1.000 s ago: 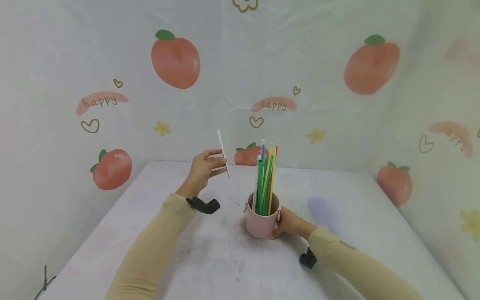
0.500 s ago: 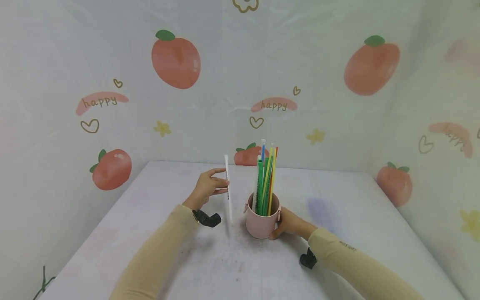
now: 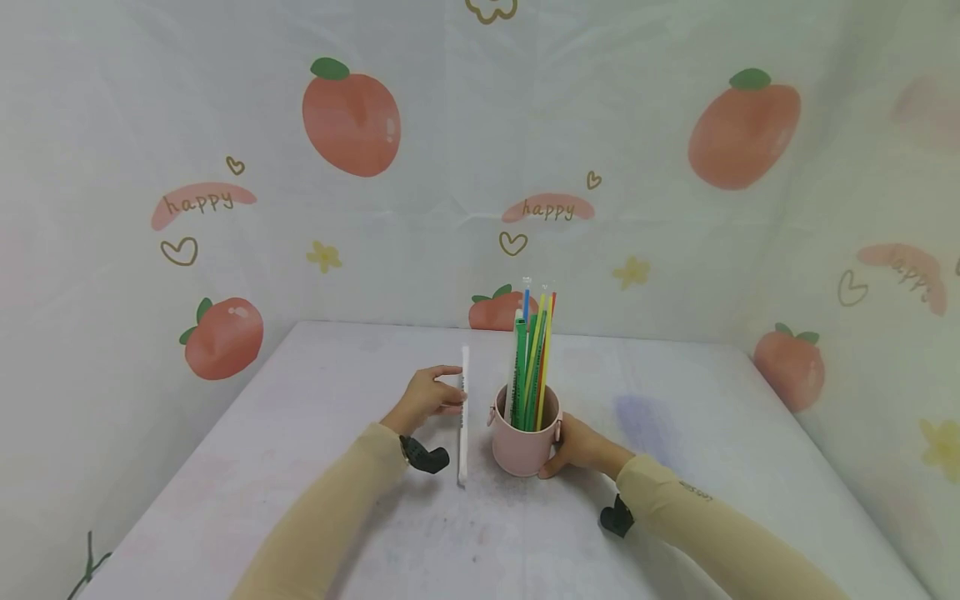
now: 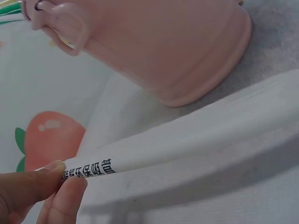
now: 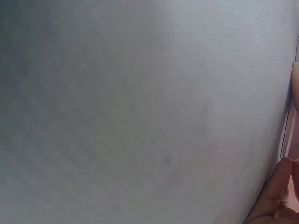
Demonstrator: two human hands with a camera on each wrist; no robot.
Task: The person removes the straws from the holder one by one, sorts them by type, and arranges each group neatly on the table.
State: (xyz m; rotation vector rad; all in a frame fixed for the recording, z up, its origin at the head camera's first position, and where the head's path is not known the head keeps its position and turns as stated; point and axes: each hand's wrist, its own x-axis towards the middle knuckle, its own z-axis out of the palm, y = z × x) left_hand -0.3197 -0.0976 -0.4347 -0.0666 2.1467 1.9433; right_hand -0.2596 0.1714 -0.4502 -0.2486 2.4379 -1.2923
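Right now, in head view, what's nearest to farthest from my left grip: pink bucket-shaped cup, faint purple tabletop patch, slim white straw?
1. Slim white straw: pinched in your left grip.
2. Pink bucket-shaped cup: right of the straw.
3. Faint purple tabletop patch: right of the cup.

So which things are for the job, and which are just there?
Probably for the job:
- white straw, pinched by the left grip
- pink cup, held by the right grip
- straws in the cup
- table, underneath

Probably just there:
- fruit-print cloth behind
- black wrist cameras, worn
- green stringy thing, lower left, hard to make out
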